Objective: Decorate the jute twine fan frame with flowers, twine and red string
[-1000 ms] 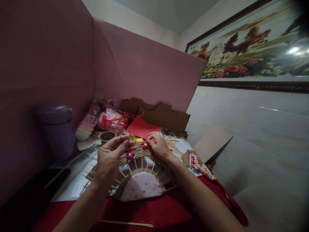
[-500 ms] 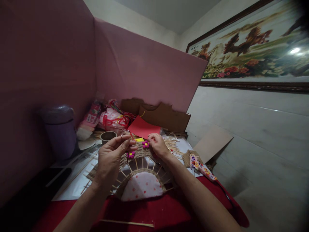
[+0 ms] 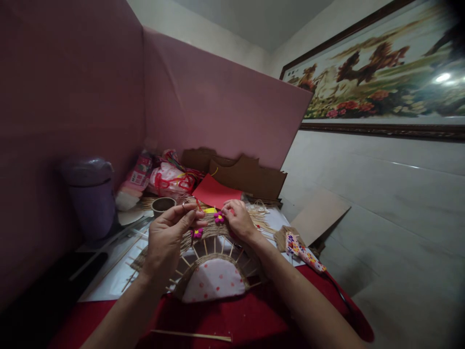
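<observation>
My left hand is closed, thumb and fingers pinching a thin red strand above the craft piece. My right hand has its fingertips pressed together beside a purple flower with a yellow centre; whatever they grip is too small to make out. A second purple flower shows just by my left fingers. Both flowers are on a twine-wrapped arch. Thin sticks fan out below it to a half-round panel of white fabric with red dots. A small yellow piece lies between my hands.
Behind stand a round cup, red paper and cardboard. At left is a purple bin. A flower-patterned glue gun lies right, its cord over the edge. A loose stick lies on the red cloth.
My right hand has shifted very slightly, its fingertips still by the purple flower. My left hand keeps its place with the red strand.
</observation>
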A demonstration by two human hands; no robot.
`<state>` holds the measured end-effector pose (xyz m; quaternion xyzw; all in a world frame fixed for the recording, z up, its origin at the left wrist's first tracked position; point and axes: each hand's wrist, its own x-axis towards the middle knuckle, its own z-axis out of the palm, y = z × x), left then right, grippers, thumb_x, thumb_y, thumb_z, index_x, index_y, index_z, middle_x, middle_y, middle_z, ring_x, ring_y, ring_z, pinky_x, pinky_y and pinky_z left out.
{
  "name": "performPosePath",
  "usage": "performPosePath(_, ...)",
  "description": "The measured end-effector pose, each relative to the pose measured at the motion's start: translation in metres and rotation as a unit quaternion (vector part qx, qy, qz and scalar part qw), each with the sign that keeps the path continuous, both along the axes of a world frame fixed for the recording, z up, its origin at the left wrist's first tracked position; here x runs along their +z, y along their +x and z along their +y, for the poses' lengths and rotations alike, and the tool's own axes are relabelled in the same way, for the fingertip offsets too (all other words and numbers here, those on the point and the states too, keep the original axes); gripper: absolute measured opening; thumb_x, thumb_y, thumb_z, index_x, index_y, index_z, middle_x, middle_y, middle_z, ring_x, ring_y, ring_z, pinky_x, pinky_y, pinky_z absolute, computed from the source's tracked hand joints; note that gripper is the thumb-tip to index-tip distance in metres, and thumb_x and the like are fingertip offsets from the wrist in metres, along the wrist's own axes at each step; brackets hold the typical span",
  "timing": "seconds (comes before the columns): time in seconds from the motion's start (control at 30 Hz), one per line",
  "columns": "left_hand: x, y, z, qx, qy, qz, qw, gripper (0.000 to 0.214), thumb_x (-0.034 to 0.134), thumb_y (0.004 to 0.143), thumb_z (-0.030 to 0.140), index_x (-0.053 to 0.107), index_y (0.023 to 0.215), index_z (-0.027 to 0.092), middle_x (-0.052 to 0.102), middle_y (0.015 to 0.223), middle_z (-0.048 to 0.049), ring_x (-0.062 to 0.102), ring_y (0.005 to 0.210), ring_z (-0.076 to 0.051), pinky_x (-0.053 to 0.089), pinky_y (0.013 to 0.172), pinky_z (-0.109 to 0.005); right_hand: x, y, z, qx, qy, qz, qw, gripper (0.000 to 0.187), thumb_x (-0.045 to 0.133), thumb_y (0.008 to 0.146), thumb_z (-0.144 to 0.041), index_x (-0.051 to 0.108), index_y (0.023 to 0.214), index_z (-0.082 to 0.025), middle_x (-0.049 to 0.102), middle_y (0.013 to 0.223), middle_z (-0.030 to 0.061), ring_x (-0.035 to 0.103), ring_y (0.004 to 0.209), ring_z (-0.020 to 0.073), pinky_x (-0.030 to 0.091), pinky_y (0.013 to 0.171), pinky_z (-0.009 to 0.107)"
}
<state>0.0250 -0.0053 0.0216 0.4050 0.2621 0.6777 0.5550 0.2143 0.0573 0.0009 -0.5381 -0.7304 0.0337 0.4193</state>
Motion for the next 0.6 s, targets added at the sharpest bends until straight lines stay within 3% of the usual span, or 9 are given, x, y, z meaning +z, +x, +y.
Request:
performPosePath(0.1, 0.001, 0.000, 0.000, 0.000, -0.007, 0.000, 1.000, 0.033, 0.079, 0.063, 0.029, 0.068, 0.088, 0.011, 0.073, 0.075, -0.0068, 0.067, 0.060, -0.015, 0.055, 0.056, -0.023, 0.001, 0.002, 0.003, -0.029, 0.030, 0.033, 0.999, 0.011, 0.064, 0.077, -0.024, 0.057, 0.070, -0.020, 0.064, 0.086, 0.0053, 0.053, 0.091, 0.0213, 0.039, 0.083, 0.034)
performPosePath(0.2, 0.001, 0.000, 0.000, 0.006, -0.003, 0.008, 1.000, 0.034, 0.080, 0.063, 0.030, 0.068, 0.088, 0.011, 0.073, 0.075, -0.0071, 0.068, 0.060, -0.016, 0.055, 0.057, -0.024, 0.004, 0.005, 0.007, -0.042, 0.013, 0.067, 0.997, 0.013, 0.063, 0.077, -0.027, 0.059, 0.068, -0.019, 0.065, 0.078, 0.0035, 0.057, 0.079, 0.0191, 0.041, 0.074, 0.031)
performPosePath(0.27, 0.000, 0.000, 0.001, 0.010, 0.004, 0.014, 1.000, 0.033, 0.079, 0.064, 0.029, 0.068, 0.088, 0.011, 0.073, 0.075, -0.0068, 0.068, 0.060, -0.015, 0.055, 0.059, -0.023, 0.008, 0.007, 0.008, -0.024, -0.009, 0.056, 0.998, 0.012, 0.062, 0.078, -0.025, 0.061, 0.068, -0.019, 0.066, 0.074, 0.0026, 0.058, 0.075, 0.0177, 0.041, 0.073, 0.030)
performPosePath(0.37, -0.001, -0.001, 0.002, 0.009, 0.008, 0.016, 1.000, 0.031, 0.078, 0.065, 0.028, 0.068, 0.089, 0.011, 0.073, 0.075, -0.0063, 0.067, 0.060, -0.015, 0.054, 0.059, -0.023, 0.015, 0.009, 0.007, 0.010, -0.019, 0.016, 1.000, 0.006, 0.066, 0.075, -0.025, 0.064, 0.073, -0.019, 0.069, 0.083, 0.0034, 0.059, 0.085, 0.0186, 0.041, 0.080, 0.032)
performPosePath(0.47, -0.001, -0.001, 0.002, 0.004, 0.011, 0.015, 1.000, 0.031, 0.077, 0.067, 0.028, 0.067, 0.091, 0.010, 0.073, 0.075, -0.0060, 0.067, 0.060, -0.015, 0.054, 0.059, -0.023, 0.019, 0.010, 0.008, 0.034, -0.053, -0.002, 0.998, 0.017, 0.070, 0.073, -0.028, 0.064, 0.086, -0.019, 0.069, 0.090, 0.0045, 0.061, 0.087, 0.0181, 0.043, 0.080, 0.032)
performPosePath(0.6, 0.000, -0.001, 0.001, 0.007, 0.001, 0.013, 1.000, 0.032, 0.078, 0.065, 0.028, 0.067, 0.089, 0.010, 0.072, 0.074, -0.0059, 0.067, 0.059, -0.014, 0.054, 0.059, -0.022, 0.018, 0.008, 0.014, 0.052, -0.093, 0.004, 0.994, 0.020, 0.070, 0.071, -0.023, 0.062, 0.088, -0.018, 0.069, 0.086, 0.0024, 0.062, 0.080, 0.0153, 0.045, 0.074, 0.029)
